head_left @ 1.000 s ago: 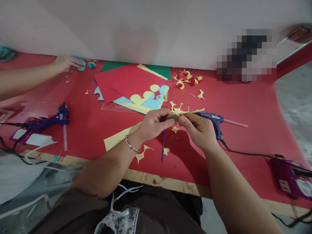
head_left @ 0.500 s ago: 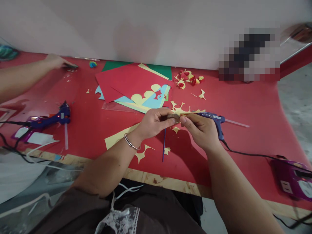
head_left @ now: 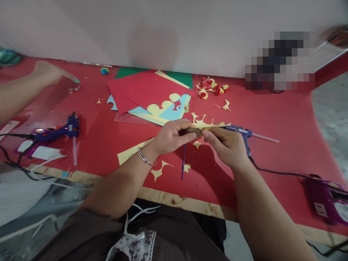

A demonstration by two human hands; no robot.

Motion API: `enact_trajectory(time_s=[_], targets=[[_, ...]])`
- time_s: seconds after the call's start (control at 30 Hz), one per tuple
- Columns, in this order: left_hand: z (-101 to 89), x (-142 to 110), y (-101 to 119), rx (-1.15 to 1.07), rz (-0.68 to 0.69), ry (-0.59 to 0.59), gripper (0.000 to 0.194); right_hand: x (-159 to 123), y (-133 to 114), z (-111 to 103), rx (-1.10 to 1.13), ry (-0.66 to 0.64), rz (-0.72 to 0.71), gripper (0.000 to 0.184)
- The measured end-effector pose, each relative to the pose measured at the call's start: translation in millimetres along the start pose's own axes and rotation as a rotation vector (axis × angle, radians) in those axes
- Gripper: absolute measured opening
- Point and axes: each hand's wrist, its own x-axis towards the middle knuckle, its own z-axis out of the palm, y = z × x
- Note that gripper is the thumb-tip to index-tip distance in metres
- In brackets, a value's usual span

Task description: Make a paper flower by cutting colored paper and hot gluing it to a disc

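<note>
My left hand (head_left: 172, 137) is closed in a pinch over the red table, its thumb and fingers round a small brownish object (head_left: 194, 131) whose kind is unclear. Right beside it, the fingertips of my right hand (head_left: 227, 145) press together at the object's edge; anything between them is hidden. Below my left fingers a thin blue stick (head_left: 183, 165) runs down toward me; its upper end is hidden. Behind my hands lies a cut-out yellow paper scrap (head_left: 202, 121). A blue glue gun (head_left: 246, 134) with a clear glue stick lies partly behind my right hand.
Red paper sheets (head_left: 144, 87) overlap blue and yellow ones at the back. Red and yellow cut pieces (head_left: 209, 87) are heaped to their right. Another glue gun (head_left: 61, 132) lies left, near another person's hand (head_left: 51, 72). A purple box (head_left: 326, 201) sits at right with a cable.
The other person's hand at the far left has shifted a little left, and a green tip now shows at its fingers. My own hands stay nearly in place, still pinched together.
</note>
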Motion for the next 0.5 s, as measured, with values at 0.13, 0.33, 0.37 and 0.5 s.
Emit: enact_trajectory(time_s=[0.13,0.33,0.37,0.5], targets=[[-1.3,-1.0,-1.2,0.003,0.023,-0.001,0.012,0.2,0.2,-0.7,-0.01,-0.001,-0.008,0.068],[-1.7,-2.5,-0.8,-0.03,-0.007,0.013,0.009,0.3,0.4,-1.1,-0.001,-0.024,-0.01,0.068],[-1.7,-2.6,-0.7,-0.038,-0.007,0.009,0.009,0.2,0.5,-0.9,0.001,-0.026,-0.009,0.068],[-1.8,-2.2,-0.8,-0.069,-0.024,-0.006,0.009,-0.1,0.7,0.0,-0.002,-0.023,-0.004,0.068]])
